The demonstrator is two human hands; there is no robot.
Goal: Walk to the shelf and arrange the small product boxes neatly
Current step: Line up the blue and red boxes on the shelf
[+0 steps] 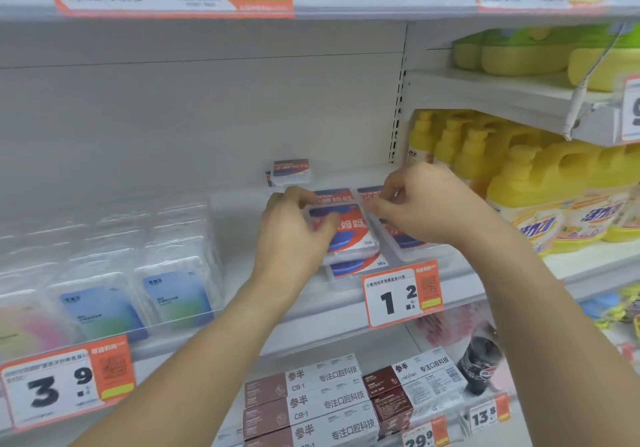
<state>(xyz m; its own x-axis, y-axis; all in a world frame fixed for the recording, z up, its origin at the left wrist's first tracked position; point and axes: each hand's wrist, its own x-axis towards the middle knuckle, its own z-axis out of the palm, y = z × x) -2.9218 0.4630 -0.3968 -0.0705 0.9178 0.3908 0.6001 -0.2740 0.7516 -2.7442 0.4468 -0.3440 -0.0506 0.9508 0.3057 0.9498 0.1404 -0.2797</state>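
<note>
- Both bare forearms are reaching up from the bottom edge toward the middle shelf (242,200) at frame centre.
- Left hand (294,235) is curling its fingers and thumb round the left end of the top floss-pick box (349,228), a clear flat case with a red, white and blue label, and is grasping it.
- That box is lying on a small stack of like boxes (356,264) at the shelf's front edge, just above the "1.2" price tag (401,294).
- Right hand (426,204) is pinching the upper edge of a second floss-pick box (398,238), which is lying just right of the stack and touching it.
- Two further boxes (289,171) are sitting deeper on the shelf, above and left of the hands, one on the other.
- Clear blister packs (173,290) with blue-green cards are standing in rows at centre left, behind the "3.9" tag (65,384).
- Yellow detergent bottles (540,200) are filling the next bay at centre right.
- Brown and white toothpaste cartons (311,405) are lying on the shelf below, lower centre, with a dark cola bottle (481,363) beside them to the right.
</note>
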